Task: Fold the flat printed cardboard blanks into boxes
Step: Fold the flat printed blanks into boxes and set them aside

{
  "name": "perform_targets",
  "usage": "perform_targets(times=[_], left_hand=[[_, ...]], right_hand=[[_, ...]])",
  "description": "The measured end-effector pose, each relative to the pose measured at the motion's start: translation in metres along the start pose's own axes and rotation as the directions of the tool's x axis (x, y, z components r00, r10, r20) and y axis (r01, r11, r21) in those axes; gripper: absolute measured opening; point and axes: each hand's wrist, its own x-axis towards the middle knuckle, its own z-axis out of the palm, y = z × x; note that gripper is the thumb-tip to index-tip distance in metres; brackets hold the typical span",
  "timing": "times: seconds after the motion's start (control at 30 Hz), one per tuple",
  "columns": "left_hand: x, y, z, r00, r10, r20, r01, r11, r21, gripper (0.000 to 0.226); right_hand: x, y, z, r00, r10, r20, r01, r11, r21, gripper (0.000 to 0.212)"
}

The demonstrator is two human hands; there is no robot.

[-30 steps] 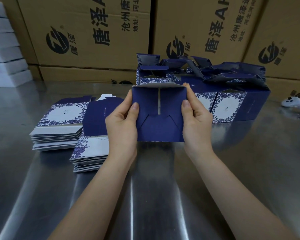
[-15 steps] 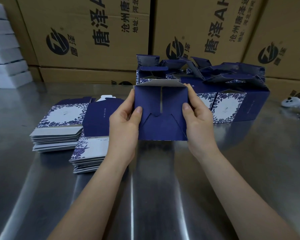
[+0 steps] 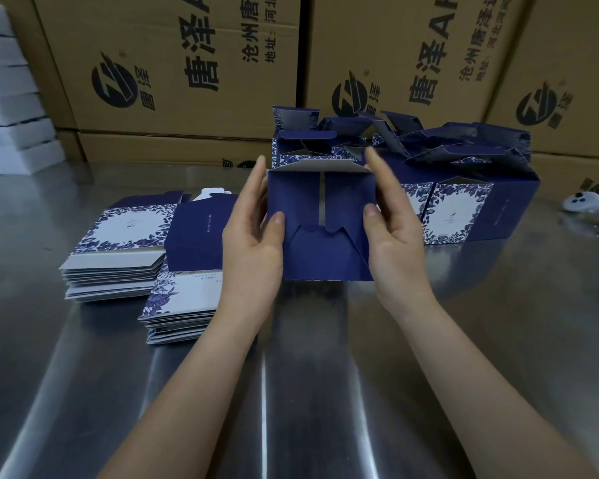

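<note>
I hold a dark blue box (image 3: 320, 250) above the steel table (image 3: 325, 375), its interlocked bottom flaps facing me. My left hand (image 3: 253, 243) grips its left side, thumb on the flaps and fingers behind. My right hand (image 3: 393, 236) grips the right side the same way, thumb pressed on the flap. Two stacks of flat blue-and-white floral blanks lie to the left: one stack (image 3: 118, 250) further back, one stack (image 3: 180, 305) nearer, with a half-opened blue blank (image 3: 201, 236) on top. Several folded boxes (image 3: 457, 202) stand behind with open top flaps.
Large brown shipping cartons (image 3: 187, 70) with black print wall off the back of the table. White boxes (image 3: 7, 98) are stacked at the far left. A white handheld controller (image 3: 592, 205) lies at the right edge.
The box and both hands have risen slightly and shifted a little right. The fingers behind the box have straightened upward along its sides. The bottom flaps stay interlocked.
</note>
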Motion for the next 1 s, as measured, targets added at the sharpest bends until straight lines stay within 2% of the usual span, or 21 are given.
perform_targets(times=[0.17, 0.5, 0.87, 1.0], left_hand=[[-0.0004, -0.0041, -0.0004, 0.995, 0.061, 0.074, -0.073, 0.982, 0.173, 0.066], [-0.0012, -0.0051, 0.0022, 0.995, 0.082, 0.052, -0.089, 0.985, 0.150, 0.051], [-0.0039, -0.0046, 0.0049, 0.995, 0.097, 0.017, -0.099, 0.974, 0.204, 0.044], [-0.0034, -0.0049, 0.0040, 0.997, 0.075, 0.000, -0.073, 0.976, 0.203, 0.040]], right_hand=[[-0.0013, -0.0035, 0.0004, 0.999, -0.023, -0.024, 0.022, 0.999, -0.028, 0.054], [-0.0009, -0.0023, 0.0014, 0.999, 0.018, -0.051, -0.018, 1.000, 0.009, 0.041], [-0.0006, 0.0017, 0.0027, 0.991, -0.033, -0.132, 0.026, 0.998, -0.058, 0.038], [-0.0005, -0.0006, 0.0038, 0.993, 0.018, -0.113, -0.022, 0.999, -0.034, 0.035]])
